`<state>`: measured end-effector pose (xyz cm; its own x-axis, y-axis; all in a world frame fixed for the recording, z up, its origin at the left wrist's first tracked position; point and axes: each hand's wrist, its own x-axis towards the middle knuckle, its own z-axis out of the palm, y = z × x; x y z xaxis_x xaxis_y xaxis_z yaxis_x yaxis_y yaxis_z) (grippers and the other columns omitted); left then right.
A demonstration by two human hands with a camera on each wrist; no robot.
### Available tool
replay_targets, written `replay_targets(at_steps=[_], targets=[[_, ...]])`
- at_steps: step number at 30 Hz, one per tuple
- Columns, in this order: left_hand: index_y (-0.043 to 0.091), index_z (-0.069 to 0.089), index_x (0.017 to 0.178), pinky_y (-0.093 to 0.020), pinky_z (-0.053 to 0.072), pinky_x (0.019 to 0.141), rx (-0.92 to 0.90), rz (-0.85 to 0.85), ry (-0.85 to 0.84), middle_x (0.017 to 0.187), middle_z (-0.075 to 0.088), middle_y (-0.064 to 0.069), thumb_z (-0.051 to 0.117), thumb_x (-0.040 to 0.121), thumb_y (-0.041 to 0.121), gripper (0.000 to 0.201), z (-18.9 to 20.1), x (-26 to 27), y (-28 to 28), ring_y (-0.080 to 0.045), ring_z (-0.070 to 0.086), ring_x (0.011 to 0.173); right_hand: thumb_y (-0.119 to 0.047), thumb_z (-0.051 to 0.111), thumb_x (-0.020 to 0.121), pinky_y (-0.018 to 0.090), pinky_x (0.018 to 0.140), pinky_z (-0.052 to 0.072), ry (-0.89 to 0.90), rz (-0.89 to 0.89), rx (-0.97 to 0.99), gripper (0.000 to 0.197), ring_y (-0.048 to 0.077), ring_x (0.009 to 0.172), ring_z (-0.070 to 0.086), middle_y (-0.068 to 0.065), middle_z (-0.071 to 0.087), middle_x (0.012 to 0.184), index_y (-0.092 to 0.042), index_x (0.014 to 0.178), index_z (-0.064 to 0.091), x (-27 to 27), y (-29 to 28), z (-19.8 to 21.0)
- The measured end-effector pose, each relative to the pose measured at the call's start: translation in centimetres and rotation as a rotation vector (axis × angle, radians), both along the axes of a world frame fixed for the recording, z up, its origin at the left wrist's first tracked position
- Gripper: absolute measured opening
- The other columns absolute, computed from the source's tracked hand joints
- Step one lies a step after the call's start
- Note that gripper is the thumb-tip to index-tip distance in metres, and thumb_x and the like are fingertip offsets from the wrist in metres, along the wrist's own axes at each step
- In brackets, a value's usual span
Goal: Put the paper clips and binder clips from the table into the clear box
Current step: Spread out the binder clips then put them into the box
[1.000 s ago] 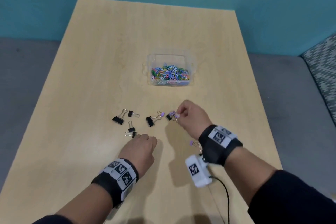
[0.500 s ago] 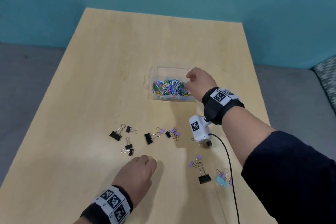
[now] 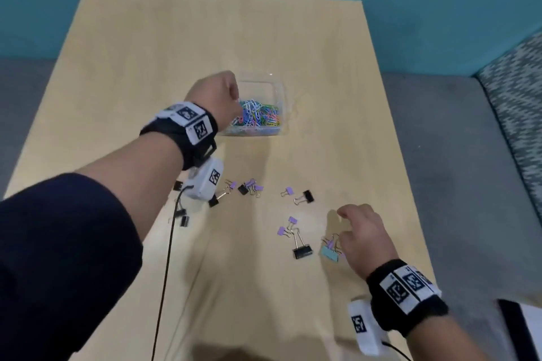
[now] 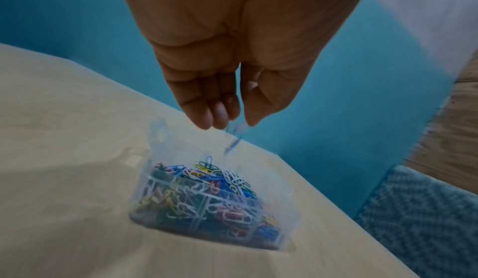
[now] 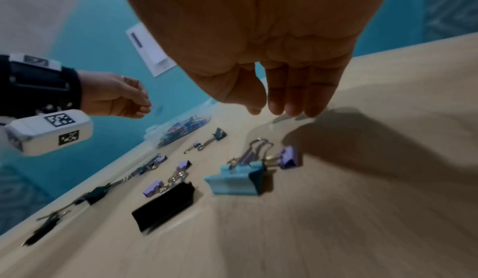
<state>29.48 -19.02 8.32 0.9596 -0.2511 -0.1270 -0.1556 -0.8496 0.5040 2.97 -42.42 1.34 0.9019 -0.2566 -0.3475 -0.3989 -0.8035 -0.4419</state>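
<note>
Left hand [image 4: 227, 61] grip pinches something blurred above clear box [image 4: 282, 217].

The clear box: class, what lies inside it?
The clear box holds a heap of coloured paper clips. No binder clip shows inside. The left hand covers its near-left corner.

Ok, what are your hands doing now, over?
Left hand over clear plastic box, fingers loose. Right hand open above light-blue binder clip. Nothing blocking.

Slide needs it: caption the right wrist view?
Right hand hovers open above a light blue binder clip on the table.
</note>
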Motion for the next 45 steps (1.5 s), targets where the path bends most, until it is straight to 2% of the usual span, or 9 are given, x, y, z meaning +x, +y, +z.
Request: replay_targets(at_steps=[7, 11, 15, 21, 32, 35, 39, 41, 45], targets=[[0.014, 0.063, 0.096, -0.029, 0.04, 0.071, 0.002, 0.134, -0.037, 0.102, 0.062, -0.011, 0.061, 0.079, 0.018, 0.018, -2.5, -1.5, 6.8, -0.028, 0.056, 0.085, -0.005, 0.05, 0.082, 0.037, 0.09, 0.044, 0.086, 0.012, 0.019, 0.036, 0.02, 0.107, 0.046, 0.0, 0.048, 0.109, -0.019, 0.115, 0.055, -0.7, 0.4, -0.1], [0.015, 0.061, 0.098, -0.032, 0.042, 0.072, 0.098, 0.297, 0.062, 0.101, 0.064, -0.009, 0.059, 0.083, 0.019, 0.016, -4.1, -4.9, 14.8, -0.026, 0.055, 0.084, -0.033, 0.055, 0.085, 0.035, 0.074, 0.043, 0.142, 0.036, -0.141, 0.021, 0.024, 0.094, 0.049, 0.0, 0.047, 0.099, -0.022, 0.103, 0.049, -1.1, 1.4, 0.4], [0.02, 0.06, 0.102, -0.031, 0.043, 0.07, 0.164, 0.293, 0.162, 0.099, 0.062, -0.005, 0.056, 0.083, 0.023, 0.02, -5.6, -9.3, 18.7, -0.023, 0.057, 0.082, -0.057, 0.045, 0.085, 0.033, 0.059, 0.037, 0.211, 0.01, -0.197, 0.033, 0.023, 0.073, 0.052, -0.003, 0.049, 0.081, -0.025, 0.088, 0.034, -2.0, 3.0, 0.7], [0.024, 0.05, 0.103, -0.032, 0.047, 0.063, 0.25, 0.19, 0.13, 0.094, 0.051, 0.0, 0.057, 0.078, 0.052, 0.038, -7.0, -13.6, 16.2, -0.021, 0.054, 0.073, -0.044, 0.045, 0.092, 0.034, 0.059, 0.041, 0.215, -0.064, -0.189, 0.028, 0.021, 0.069, 0.051, -0.003, 0.048, 0.079, -0.022, 0.084, 0.032, -2.0, 4.7, 0.5], [0.015, 0.051, 0.094, -0.031, 0.04, 0.055, 0.299, 0.114, 0.046, 0.084, 0.049, -0.004, 0.056, 0.083, 0.039, 0.027, -7.2, -12.7, 14.5, -0.022, 0.05, 0.063, -0.039, 0.054, 0.084, 0.032, 0.057, 0.045, 0.073, -0.224, -0.124, 0.027, 0.021, 0.067, 0.056, -0.001, 0.057, 0.075, -0.02, 0.097, 0.039, -2.5, 5.9, 1.7], [0.014, 0.062, 0.1, -0.03, 0.042, 0.062, 0.144, 0.28, 0.099, 0.088, 0.063, -0.009, 0.06, 0.082, 0.039, 0.03, -6.8, -12.8, 15.2, -0.026, 0.056, 0.07, -0.039, 0.063, 0.082, 0.03, 0.066, 0.049, 0.012, -0.432, 0.192, 0.029, 0.014, 0.071, 0.061, -0.004, 0.064, 0.076, -0.028, 0.106, 0.051, -2.9, 5.0, 2.1], [0.002, 0.063, 0.089, -0.03, 0.058, 0.062, -0.797, 0.775, 0.53, 0.079, 0.061, -0.015, 0.065, 0.084, 0.011, 0.011, -6.2, -13.5, 16.7, -0.025, 0.057, 0.065, -0.006, 0.052, 0.091, 0.041, 0.078, 0.055, -0.147, -0.918, 1.005, 0.021, 0.027, 0.074, 0.061, 0.014, 0.061, 0.079, 0.001, 0.108, 0.063, -4.3, 3.6, 2.4], [0.001, 0.053, 0.083, -0.027, 0.058, 0.063, -1.101, 0.896, 0.651, 0.082, 0.053, -0.016, 0.056, 0.088, 0.0, 0.006, -6.3, -14.0, 17.6, -0.024, 0.055, 0.071, -0.007, 0.05, 0.089, 0.045, 0.089, 0.053, -0.144, -1.038, 1.322, 0.019, 0.034, 0.088, 0.062, 0.017, 0.061, 0.087, 0.004, 0.099, 0.061, -5.0, 2.7, 2.8], [0.003, 0.048, 0.081, -0.025, 0.052, 0.05, -1.183, 0.905, 0.712, 0.083, 0.053, -0.02, 0.04, 0.084, -0.008, 0.013, -7.0, -14.5, 18.6, -0.025, 0.051, 0.066, -0.018, 0.072, 0.071, 0.033, 0.068, 0.058, -0.153, -1.104, 1.475, 0.022, 0.026, 0.075, 0.063, 0.013, 0.064, 0.083, -0.006, 0.078, 0.056, -4.4, 1.7, 2.8]])
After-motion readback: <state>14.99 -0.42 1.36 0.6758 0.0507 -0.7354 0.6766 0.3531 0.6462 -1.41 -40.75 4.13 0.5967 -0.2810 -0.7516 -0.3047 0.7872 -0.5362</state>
